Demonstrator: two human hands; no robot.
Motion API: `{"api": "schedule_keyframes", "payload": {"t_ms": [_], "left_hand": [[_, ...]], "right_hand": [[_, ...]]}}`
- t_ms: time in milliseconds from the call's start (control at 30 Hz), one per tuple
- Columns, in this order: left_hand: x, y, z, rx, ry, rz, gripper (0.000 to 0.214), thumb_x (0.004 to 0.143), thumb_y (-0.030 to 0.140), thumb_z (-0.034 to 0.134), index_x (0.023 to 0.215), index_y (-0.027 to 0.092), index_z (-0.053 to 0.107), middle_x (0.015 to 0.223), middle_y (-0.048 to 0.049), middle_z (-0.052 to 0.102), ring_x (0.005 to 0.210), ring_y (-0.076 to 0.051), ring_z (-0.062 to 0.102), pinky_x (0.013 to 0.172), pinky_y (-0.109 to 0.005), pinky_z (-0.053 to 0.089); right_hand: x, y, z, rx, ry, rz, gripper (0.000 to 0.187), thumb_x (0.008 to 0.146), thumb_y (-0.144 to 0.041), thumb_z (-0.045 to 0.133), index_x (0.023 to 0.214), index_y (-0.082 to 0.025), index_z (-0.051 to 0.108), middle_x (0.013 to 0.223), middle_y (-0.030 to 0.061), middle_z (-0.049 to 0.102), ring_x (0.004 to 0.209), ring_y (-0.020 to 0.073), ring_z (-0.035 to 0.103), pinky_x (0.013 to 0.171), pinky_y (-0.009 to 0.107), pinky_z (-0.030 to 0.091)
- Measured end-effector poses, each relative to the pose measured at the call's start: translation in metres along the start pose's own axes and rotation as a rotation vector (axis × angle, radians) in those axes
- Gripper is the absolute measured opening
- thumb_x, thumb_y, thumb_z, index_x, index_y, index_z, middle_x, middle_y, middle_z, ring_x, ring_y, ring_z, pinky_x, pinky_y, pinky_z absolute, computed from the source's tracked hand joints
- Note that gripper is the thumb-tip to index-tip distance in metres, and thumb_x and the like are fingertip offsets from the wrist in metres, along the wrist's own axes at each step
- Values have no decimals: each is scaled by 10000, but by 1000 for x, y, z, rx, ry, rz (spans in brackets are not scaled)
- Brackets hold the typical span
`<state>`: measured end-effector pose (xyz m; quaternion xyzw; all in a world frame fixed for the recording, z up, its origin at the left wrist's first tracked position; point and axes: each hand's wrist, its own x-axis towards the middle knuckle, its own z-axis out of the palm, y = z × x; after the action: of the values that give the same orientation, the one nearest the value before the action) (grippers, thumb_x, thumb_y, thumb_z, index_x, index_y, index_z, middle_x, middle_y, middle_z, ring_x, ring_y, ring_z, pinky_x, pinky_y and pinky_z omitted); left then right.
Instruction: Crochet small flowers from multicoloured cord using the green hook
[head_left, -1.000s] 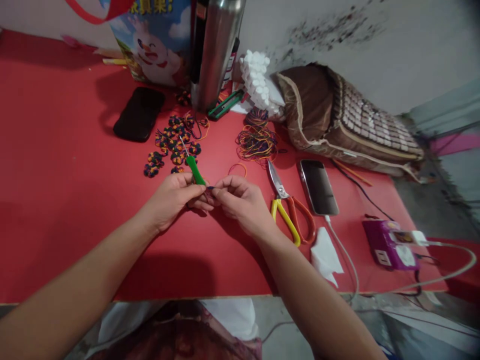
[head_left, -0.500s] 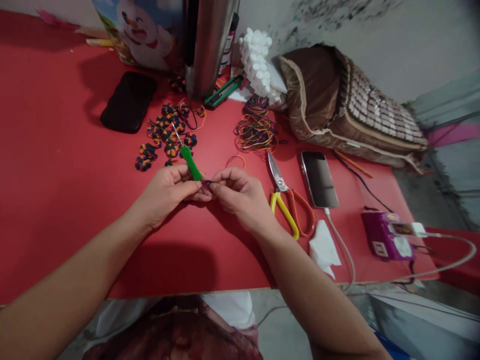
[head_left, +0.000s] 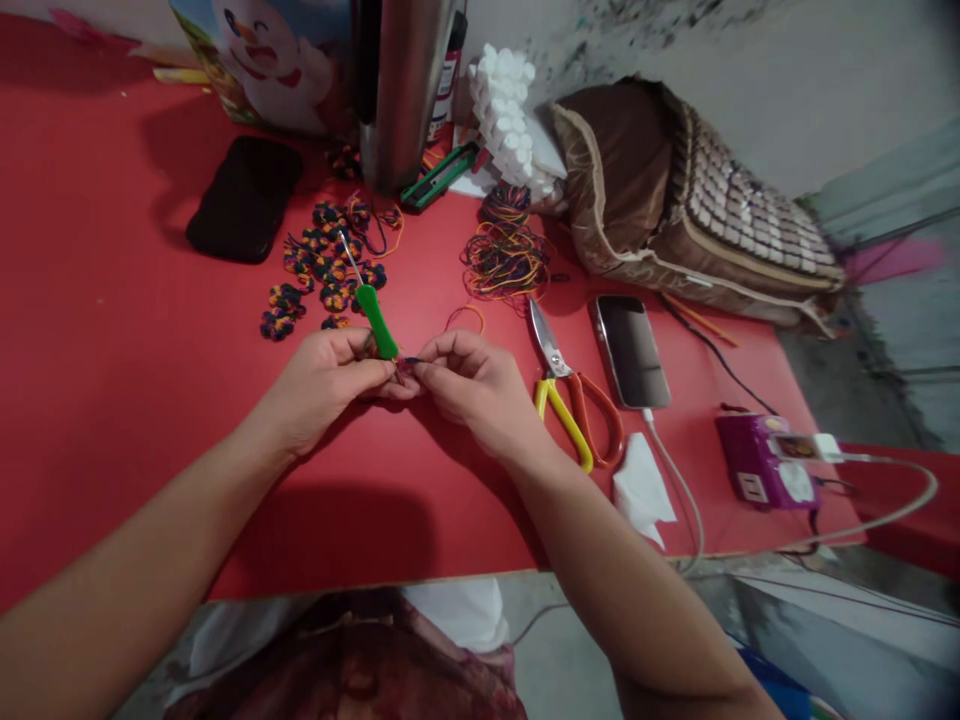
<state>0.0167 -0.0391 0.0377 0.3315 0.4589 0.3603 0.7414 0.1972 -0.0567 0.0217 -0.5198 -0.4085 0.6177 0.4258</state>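
Observation:
My left hand (head_left: 330, 385) is closed around the green handle of a crochet hook (head_left: 377, 322), whose metal tip points up and away. A small bit of dark multicoloured yarn (head_left: 405, 368) is pinched between the fingertips of both hands. My right hand (head_left: 480, 395) is closed on this yarn with thumb and forefinger, close beside the left fingertips. The piece is mostly hidden by fingers. Just beyond the left hand lie several small crocheted flowers (head_left: 330, 252) in navy, orange and pink. A loose tangle of similar yarn (head_left: 506, 262) rests further back, with a strand curling toward the right hand.
Right of my hands lie scissors (head_left: 556, 370) with yellow and orange handles, a charging phone (head_left: 632, 352), a white tissue (head_left: 643, 488) and a purple power box (head_left: 765, 462). Behind are a black case (head_left: 245, 200), a metal flask (head_left: 405, 95), a green cutter (head_left: 440, 177) and a brown cushion (head_left: 697, 200).
The view has shifted slightly, so the table things sit a little further left and higher. Both hands keep their grip, with only slight finger movement at the yarn.

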Motion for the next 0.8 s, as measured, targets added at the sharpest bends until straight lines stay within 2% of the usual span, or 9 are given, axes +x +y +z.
{"api": "schedule_keyframes", "payload": {"t_ms": [267,533,800], "left_hand": [[1,-1,0,67,-3,59,164,661,198,903,751,157,772,653,-1,758,627,-131,733,700,-242,609],[-1,0,2,103,28,68,125,676,191,853,749,161,756,705,-18,761,656,-147,735,721,-273,603],[-1,0,1,125,32,66,115,686,205,839,756,164,759,713,-26,762,665,-157,734,733,-286,602]], "right_hand": [[0,-2,2,-41,9,-41,272,780,-332,886,901,-209,676,662,-64,646,551,72,497,508,231,325],[1,-2,0,-52,-22,-68,235,790,-319,887,829,-202,687,744,-16,725,665,111,642,625,261,482],[0,-2,2,-39,-9,-60,250,778,-313,899,829,-197,683,728,-25,706,641,98,615,607,251,458]]}}
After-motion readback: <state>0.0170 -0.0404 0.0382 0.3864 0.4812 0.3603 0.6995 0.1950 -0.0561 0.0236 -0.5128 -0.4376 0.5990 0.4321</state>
